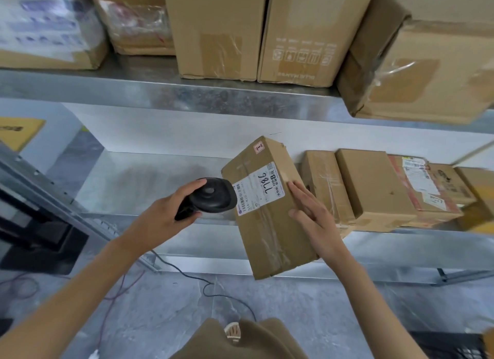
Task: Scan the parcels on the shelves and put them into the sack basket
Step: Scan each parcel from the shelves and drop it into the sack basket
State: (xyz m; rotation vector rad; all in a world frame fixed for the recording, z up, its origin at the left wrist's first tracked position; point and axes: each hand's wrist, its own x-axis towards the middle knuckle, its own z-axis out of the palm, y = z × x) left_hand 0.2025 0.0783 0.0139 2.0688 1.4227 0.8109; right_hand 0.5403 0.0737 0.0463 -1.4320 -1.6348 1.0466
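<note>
Brown cardboard parcels are seen ranged along a two-tier galvanised metal shelf unit. One oblong brown cardboard parcel with a white shipping label is held tilted off the lower shelf's front edge, steadied by the right hand, its fingers laid flat along the top. A black handheld barcode scanner, pointed at the label, is gripped by the left hand.

The lower shelf lies bare left of the tilted parcel; a row of boxes packs its right side, and the upper shelf hangs overhead.
</note>
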